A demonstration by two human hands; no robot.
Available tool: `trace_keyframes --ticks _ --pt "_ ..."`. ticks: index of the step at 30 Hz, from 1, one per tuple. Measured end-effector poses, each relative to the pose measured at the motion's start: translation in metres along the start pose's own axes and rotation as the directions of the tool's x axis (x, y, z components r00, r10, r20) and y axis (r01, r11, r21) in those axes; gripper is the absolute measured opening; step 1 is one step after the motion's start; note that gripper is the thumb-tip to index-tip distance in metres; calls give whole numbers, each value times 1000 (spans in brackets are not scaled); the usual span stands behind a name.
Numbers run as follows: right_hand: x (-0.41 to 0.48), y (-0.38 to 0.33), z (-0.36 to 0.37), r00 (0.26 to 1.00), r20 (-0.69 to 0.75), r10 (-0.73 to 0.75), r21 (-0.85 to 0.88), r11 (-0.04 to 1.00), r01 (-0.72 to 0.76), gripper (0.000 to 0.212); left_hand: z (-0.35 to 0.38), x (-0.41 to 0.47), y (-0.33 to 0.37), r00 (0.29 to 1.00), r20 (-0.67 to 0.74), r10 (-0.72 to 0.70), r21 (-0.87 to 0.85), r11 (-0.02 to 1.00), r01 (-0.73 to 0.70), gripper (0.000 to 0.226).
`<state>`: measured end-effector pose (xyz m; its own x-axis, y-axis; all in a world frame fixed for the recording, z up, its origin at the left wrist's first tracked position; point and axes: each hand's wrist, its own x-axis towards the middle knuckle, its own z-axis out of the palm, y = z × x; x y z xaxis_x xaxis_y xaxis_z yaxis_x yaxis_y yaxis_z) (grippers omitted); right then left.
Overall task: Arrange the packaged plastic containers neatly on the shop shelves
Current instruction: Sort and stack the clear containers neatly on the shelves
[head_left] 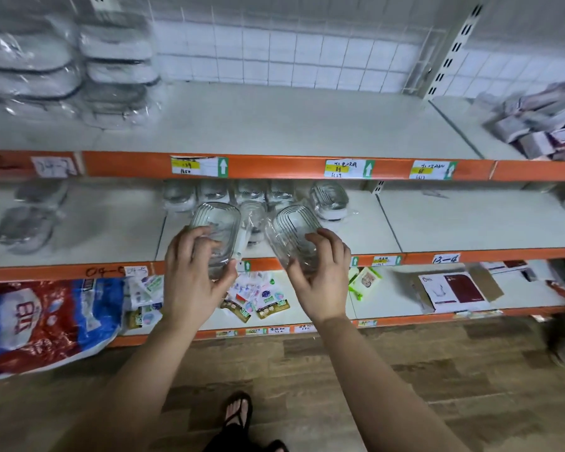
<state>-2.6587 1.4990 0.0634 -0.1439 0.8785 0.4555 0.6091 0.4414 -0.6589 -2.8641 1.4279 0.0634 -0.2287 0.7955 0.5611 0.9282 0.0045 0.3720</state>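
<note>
Directly beyond both grips, the middle shelf (437,223) carried more wrapped stock (328,200). The left hand (193,275) clasped the left container (214,223) and the right hand (322,275) the right container (296,226), each by its near end. Both appeared light, rigid and film-slick; grasping across the side walls seemed advisable.

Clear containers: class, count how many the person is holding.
2. One clear container is in the left hand, the other container in the right hand, both before the middle shelf; more packaged containers stand behind, unheld.
</note>
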Motion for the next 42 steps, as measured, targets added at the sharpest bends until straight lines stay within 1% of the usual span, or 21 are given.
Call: trace_keyframes --ticks 2,7,10,12,17,22,26,30,32,35,38,40,42 --pt "3 -12 -9 999 -10 -33 27 999 33 39 -15 2 1 1000 -19 7 4 1000 -7 38" --pt "30 -41 -18 992 -66 -111 87 989 116 40 -45 24 0 991 -123 45 -12 999 -46 37" --pt "50 -57 -14 984 -80 -158 87 982 165 39 -60 43 -5 983 -174 60 -16 998 -63 34" --pt "65 -67 -9 981 -77 -177 71 981 182 40 -68 56 -12 982 -183 55 -12 998 -58 34" --pt "100 -90 16 977 -64 -201 29 979 204 41 -84 90 -42 988 -148 40 2 999 -40 37" --pt "132 -111 50 984 -3 -176 -3 984 176 39 -93 123 -80 1000 -9 2 24 1000 -2 50" --pt "154 -120 73 985 11 -170 -28 985 170 39 -96 146 -108 996 76 -36 -35 999 39 58" --pt "173 -125 91 992 7 -129 -67 989 129 38 -99 168 -128 985 170 -8 -57 998 17 66" --pt "183 -125 98 995 36 -98 -101 990 101 39 -100 177 -133 984 176 21 -24 1000 -16 67" --pt "193 -119 107 994 95 -56 -240 968 77 33 -99 183 -136 985 171 23 19 999 -26 61" --pt "199 -116 111 995 97 -17 -235 971 39 32 -94 185 -137 989 150 18 43 999 -24 55" --pt "202 -114 112 990 136 -35 -255 964 69 33 -90 186 -140 993 116 32 65 997 -39 54" --pt "203 -112 111 991 121 -50 -241 967 78 32 -86 186 -143 994 99 38 51 998 -44 54"
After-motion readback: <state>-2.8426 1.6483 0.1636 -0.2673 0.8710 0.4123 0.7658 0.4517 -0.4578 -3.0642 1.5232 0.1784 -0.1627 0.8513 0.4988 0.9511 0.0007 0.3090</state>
